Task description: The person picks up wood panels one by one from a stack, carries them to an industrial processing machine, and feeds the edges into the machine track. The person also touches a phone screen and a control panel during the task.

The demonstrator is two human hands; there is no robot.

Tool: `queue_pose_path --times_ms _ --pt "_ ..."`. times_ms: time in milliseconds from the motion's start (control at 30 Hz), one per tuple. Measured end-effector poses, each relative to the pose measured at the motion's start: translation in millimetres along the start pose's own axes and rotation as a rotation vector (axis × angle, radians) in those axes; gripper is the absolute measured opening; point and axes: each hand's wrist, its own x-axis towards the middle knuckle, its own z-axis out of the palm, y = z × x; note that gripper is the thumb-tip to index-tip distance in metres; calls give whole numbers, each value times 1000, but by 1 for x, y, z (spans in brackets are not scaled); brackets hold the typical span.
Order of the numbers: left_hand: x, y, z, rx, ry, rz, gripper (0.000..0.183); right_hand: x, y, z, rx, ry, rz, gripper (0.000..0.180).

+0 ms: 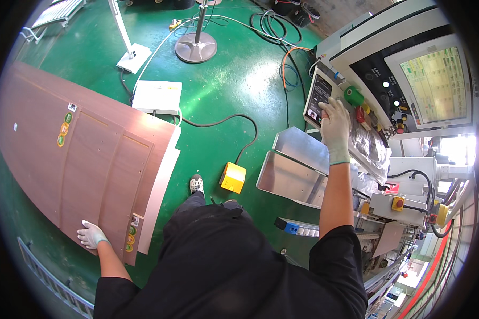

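My right hand (335,121), in a whitish work glove with one bare fingertip, is at a dark-screened tablet or phone (319,97) on the shelf of a machine console. Whether the finger touches the screen I cannot tell. Beside that hand lie a green roll (353,95), a small red box (360,115) and clear plastic wrapping (367,143). At the lower left, my left hand (91,235), gloved too, rests with spread fingers on the edge of a stack of brownish panels (88,159) that bear round green and orange stickers.
A yellow foot pedal (234,177) with a black cable lies near my shoes. Bent sheet-metal plates (295,171) stand below the console screen (435,83). Further off are a white box (158,96), a round stand base (196,48) and coiled hoses (263,30). A metal rail (56,279) is at lower left.
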Motion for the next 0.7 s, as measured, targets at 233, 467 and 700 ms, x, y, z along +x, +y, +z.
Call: queue_pose_path --times_ms 233,467,700 --pt "3 -1 4 8 -23 10 78 -14 -10 -11 170 358 -121 27" --pt "-32 -7 -6 -2 -30 225 75 -108 -65 36 443 -39 -321 40" --pt "-95 -57 -41 -441 -437 788 53 -151 -77 87 303 48 -47 47"
